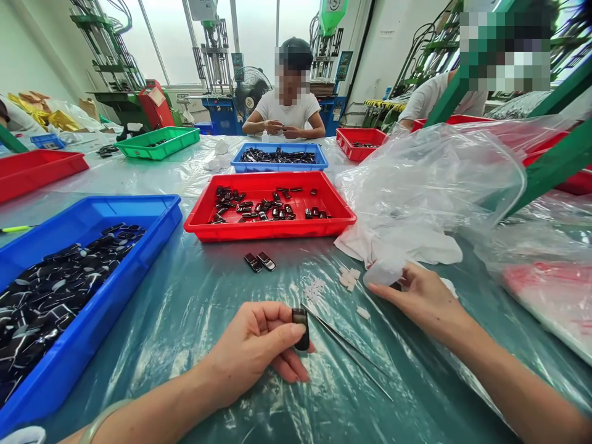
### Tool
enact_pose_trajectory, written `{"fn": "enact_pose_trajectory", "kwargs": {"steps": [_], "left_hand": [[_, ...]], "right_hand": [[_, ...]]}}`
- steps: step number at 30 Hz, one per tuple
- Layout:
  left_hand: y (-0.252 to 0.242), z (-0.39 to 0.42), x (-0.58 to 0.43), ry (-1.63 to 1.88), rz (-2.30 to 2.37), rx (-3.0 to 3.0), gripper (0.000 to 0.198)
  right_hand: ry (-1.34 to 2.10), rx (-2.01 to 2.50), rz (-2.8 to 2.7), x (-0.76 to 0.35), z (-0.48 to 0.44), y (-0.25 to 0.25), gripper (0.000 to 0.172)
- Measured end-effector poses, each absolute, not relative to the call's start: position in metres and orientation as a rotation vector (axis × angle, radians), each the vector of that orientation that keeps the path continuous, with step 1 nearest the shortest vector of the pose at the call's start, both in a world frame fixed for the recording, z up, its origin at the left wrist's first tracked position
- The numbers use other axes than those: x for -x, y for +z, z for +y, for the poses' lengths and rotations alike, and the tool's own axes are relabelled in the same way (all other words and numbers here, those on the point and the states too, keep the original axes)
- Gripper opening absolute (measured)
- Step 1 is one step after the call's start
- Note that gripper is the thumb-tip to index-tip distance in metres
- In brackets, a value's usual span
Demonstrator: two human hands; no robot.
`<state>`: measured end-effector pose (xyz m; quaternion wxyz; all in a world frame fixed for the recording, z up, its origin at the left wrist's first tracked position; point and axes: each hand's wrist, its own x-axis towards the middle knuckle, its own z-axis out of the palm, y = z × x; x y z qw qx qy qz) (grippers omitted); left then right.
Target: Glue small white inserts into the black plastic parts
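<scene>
My left hand point(266, 339) pinches a small glossy black plastic part point(300, 328) between thumb and fingers, held upright above the table. To its right lies a pair of metal tweezers point(354, 351), tips toward the part. My right hand point(423, 296) is closed round a whitish, translucent, soft-looking thing point(385, 273); whether it is cloth or plastic I cannot tell. Something dark shows between those fingers, mostly hidden. Near the tweezers are tiny clear pieces point(314, 290), a few flat pale pads point(349, 277) and one loose white piece point(363, 313). Two black parts point(259, 262) lie farther off.
A red tray point(272, 230) of black parts stands ahead, a blue tray point(115, 290) of them at left. White cloth point(356, 243) and clear plastic bags point(430, 172) heap at right beside a green frame bar point(550, 163). A co-worker point(289, 111) sits opposite.
</scene>
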<state>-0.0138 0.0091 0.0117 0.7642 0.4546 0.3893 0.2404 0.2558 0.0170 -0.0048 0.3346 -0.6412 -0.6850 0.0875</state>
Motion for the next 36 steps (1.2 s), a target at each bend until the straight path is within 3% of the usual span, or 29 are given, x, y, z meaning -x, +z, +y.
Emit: {"fn": "enact_pose_trajectory", "kwargs": {"steps": [8, 12, 19, 32, 36], "left_hand": [[0.009, -0.002, 0.012, 0.456, 0.768, -0.961, 0.026], [0.006, -0.006, 0.010, 0.404, 0.747, -0.956, 0.023], [0.001, -0.009, 0.010, 0.361, 0.728, -0.968, 0.020], [0.007, -0.007, 0.011, 0.273, 0.700, -1.025, 0.017], [0.007, -0.006, 0.011, 0.267, 0.697, -1.019, 0.017]], "right_hand": [[-0.375, 1.377, -1.943, -0.221, -0.013, 0.014, 0.036], [-0.516, 1.274, -2.024, -0.205, -0.026, 0.019, 0.047], [-0.734, 1.155, -2.137, -0.205, -0.031, 0.025, 0.033], [-0.760, 1.031, -2.260, -0.212, -0.042, 0.020, 0.045], [-0.646, 1.153, -2.173, -0.211, -0.047, 0.013, 0.036]]}}
